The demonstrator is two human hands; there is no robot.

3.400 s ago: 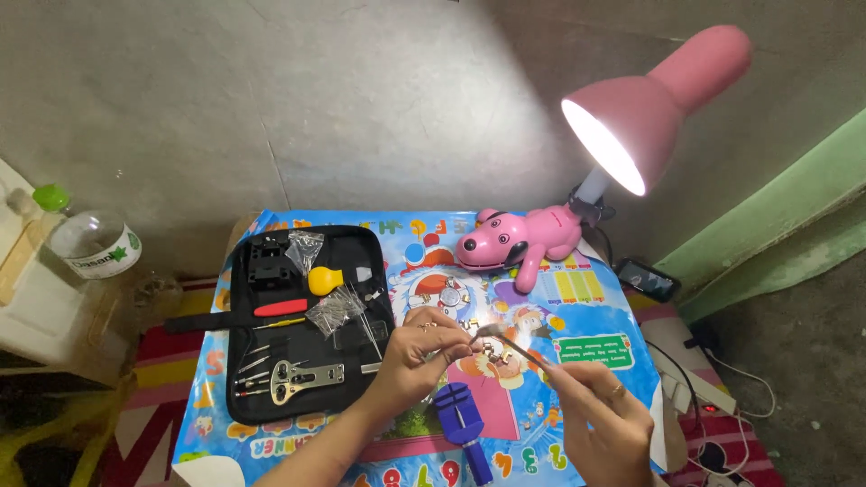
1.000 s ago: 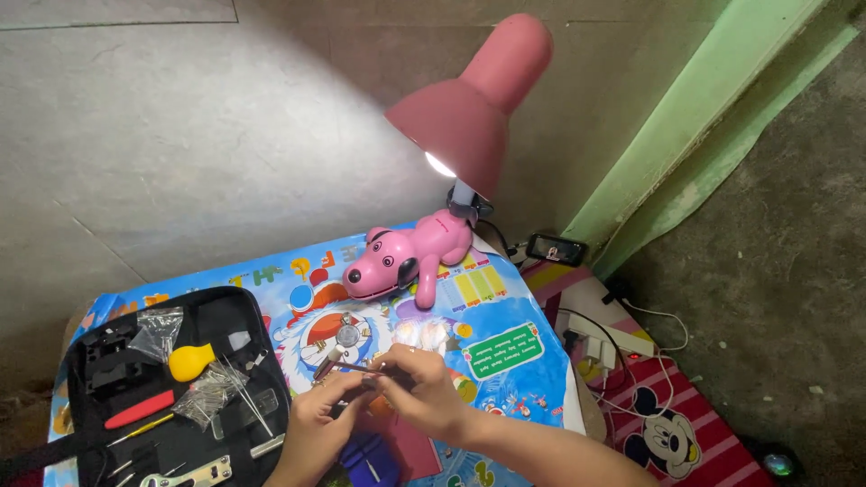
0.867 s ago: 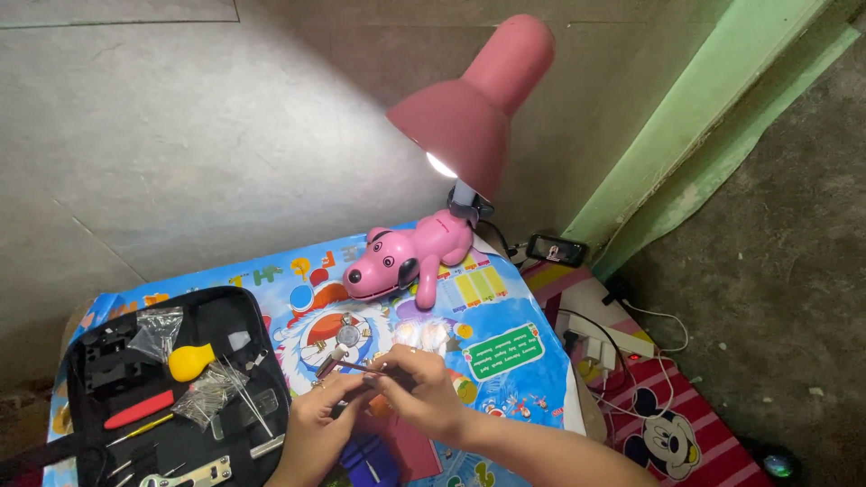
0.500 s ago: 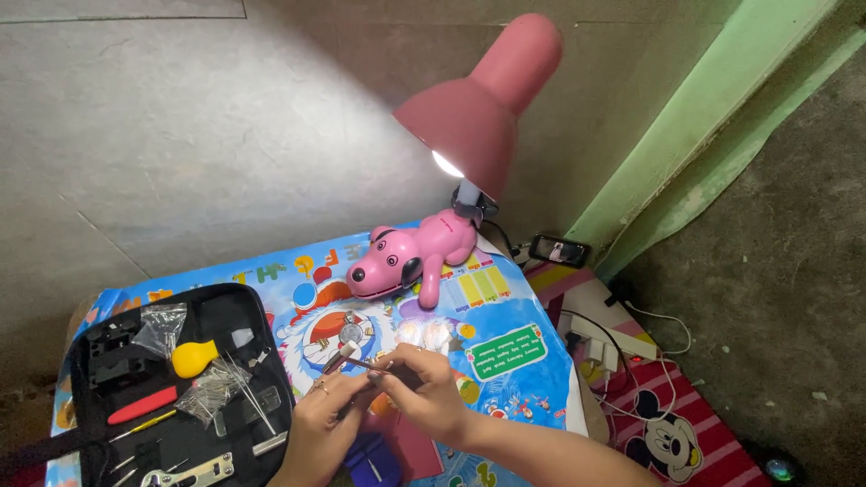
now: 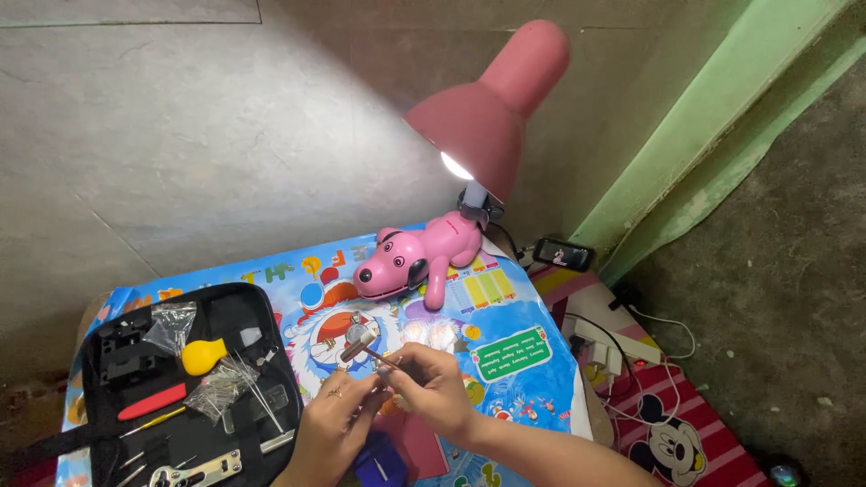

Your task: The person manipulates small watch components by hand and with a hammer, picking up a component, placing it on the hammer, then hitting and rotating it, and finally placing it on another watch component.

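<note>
Cartoon-print tablecloth is lit by a pink lamp; a small metal tool is pinched by left hand and right hand.

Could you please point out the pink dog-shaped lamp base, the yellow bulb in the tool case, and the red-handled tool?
pink dog-shaped lamp base [image 5: 397, 263]: head view, on the dog's head.
yellow bulb [image 5: 202, 355]: head view, on its round body.
red-handled tool [image 5: 152, 402]: head view, middle of the red handle.

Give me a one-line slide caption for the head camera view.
Two hands, left hand and right hand, hold a small metal tool under a pink lamp.
</note>
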